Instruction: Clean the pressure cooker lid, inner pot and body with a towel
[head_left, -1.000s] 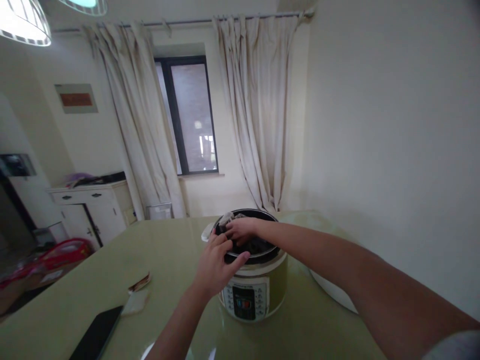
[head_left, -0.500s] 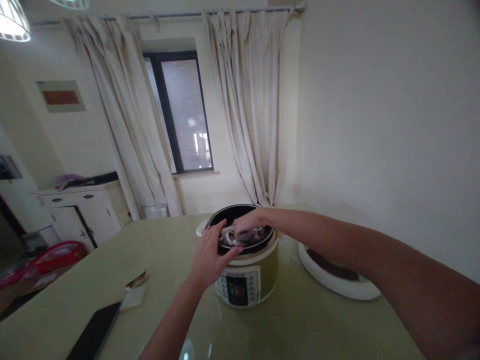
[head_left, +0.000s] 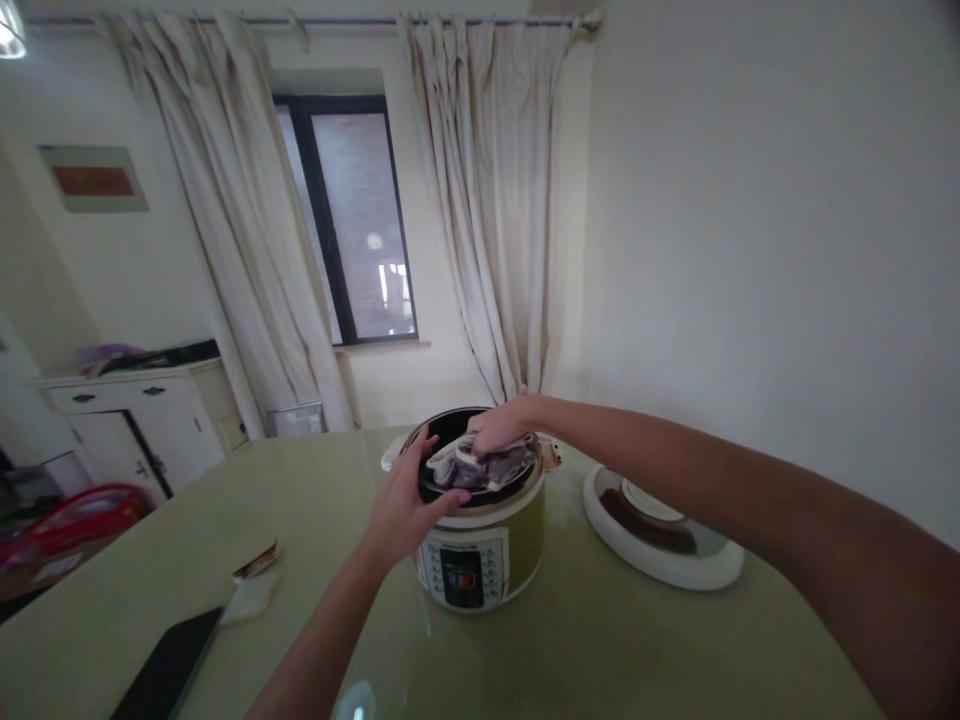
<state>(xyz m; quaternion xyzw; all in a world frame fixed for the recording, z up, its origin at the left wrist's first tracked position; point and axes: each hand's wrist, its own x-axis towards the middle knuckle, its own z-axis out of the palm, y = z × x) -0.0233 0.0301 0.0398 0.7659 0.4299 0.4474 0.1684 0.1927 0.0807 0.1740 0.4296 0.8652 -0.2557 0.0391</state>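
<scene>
A cooker (head_left: pixel 480 540) is standing upright at the centre of the frame on the green desk (head_left: pixel 600 640), its control panel facing the camera and its open mouth facing up; being round, it is showing no clear long axis beyond its vertical one. The left hand (head_left: pixel 409 505) is being spread fairly wide and curled over the near left rim, with the thumb lying along the edge, so the body is being steadied. The right hand (head_left: pixel 499 428) is being closed over a crumpled grey and white cloth (head_left: pixel 480 468) that is lying inside the dark inner pot, bunched with no clear direction, though its folds are spreading roughly left to right across the mouth. The wiping is judged to be done well if the rim is being held firmly by the left hand while the cloth is being pressed flat and swept around the wall, so that the pot is not being turned or tipped on the smooth desk. A white lid (head_left: pixel 664 545) is lying to the right of centre, near but apart from the cooker. A dark phone (head_left: pixel 169 670) and a small packet (head_left: pixel 256 562) are lying at lower left.
</scene>
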